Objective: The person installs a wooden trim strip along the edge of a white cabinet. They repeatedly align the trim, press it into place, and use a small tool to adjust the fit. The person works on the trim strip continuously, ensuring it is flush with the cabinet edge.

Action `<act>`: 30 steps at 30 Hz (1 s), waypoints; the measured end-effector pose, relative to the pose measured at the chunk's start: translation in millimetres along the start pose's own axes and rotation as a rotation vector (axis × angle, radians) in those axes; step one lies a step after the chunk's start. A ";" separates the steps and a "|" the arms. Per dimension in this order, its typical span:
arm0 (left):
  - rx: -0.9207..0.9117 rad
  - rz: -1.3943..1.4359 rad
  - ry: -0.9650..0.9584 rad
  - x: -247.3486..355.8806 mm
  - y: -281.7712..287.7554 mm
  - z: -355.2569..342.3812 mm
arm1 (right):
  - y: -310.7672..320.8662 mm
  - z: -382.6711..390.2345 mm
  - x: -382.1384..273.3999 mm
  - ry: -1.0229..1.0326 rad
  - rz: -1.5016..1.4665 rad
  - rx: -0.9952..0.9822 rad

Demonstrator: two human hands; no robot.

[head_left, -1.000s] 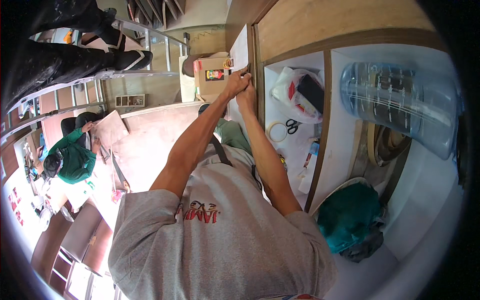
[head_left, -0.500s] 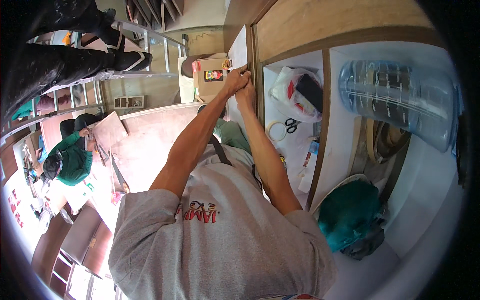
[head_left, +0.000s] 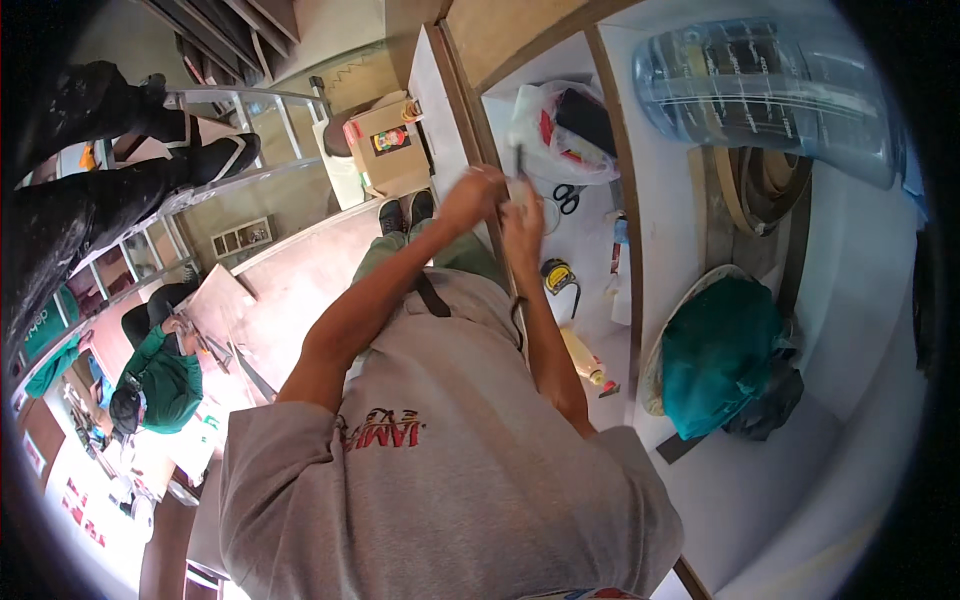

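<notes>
My left hand (head_left: 472, 200), blurred by motion, is beside my right hand (head_left: 519, 218), just inside the shelving's wooden edge (head_left: 458, 85). My right hand is closed on a thin dark tool (head_left: 519, 160) pointing away from me; what exactly it is, I cannot make out. The left hand's fingertips are smeared. Past them lie a plastic bag (head_left: 545, 145) of items, black scissors (head_left: 565, 197) and a yellow tape measure (head_left: 558, 276). A white panel (head_left: 440, 100) stands left of the wooden edge, by a cardboard box (head_left: 385, 150).
A co-worker in green (head_left: 160, 375) works with boards at the left. Another person's dark-trousered legs (head_left: 110, 210) are on an aluminium ladder (head_left: 280, 110). A large blue water bottle (head_left: 760, 90), banding rolls (head_left: 760, 190) and a green bundle (head_left: 715, 355) occupy the right compartment.
My hands have come down from the panel's edge toward me, and the dark tool now shows above the right one. The view has shifted, bringing my feet and the tape measure into sight.
</notes>
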State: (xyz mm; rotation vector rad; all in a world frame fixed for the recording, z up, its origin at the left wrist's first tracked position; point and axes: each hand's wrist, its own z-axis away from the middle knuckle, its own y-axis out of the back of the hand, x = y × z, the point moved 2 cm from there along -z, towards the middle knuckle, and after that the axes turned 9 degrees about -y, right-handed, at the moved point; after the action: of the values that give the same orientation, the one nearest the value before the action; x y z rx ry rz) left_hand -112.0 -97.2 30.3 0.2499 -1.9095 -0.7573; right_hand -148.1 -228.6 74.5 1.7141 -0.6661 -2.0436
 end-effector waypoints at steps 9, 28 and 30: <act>-0.107 -0.521 -0.450 29.2 -83.7 11.6 | 75.5 99.4 25.1 -0.290 -0.203 0.170; 1.580 0.177 0.739 30.5 395.9 612.7 | 57.9 169.6 19.3 -0.077 -0.284 -0.216; 1.730 0.219 0.637 52.9 431.5 659.7 | 50.7 184.4 3.1 0.011 -0.280 -0.248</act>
State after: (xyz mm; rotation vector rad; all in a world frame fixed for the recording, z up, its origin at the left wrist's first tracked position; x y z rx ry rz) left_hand -646.3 473.1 146.0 1.1115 -1.4166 1.1729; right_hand -330.5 -251.6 127.3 1.7479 -0.1637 -2.1900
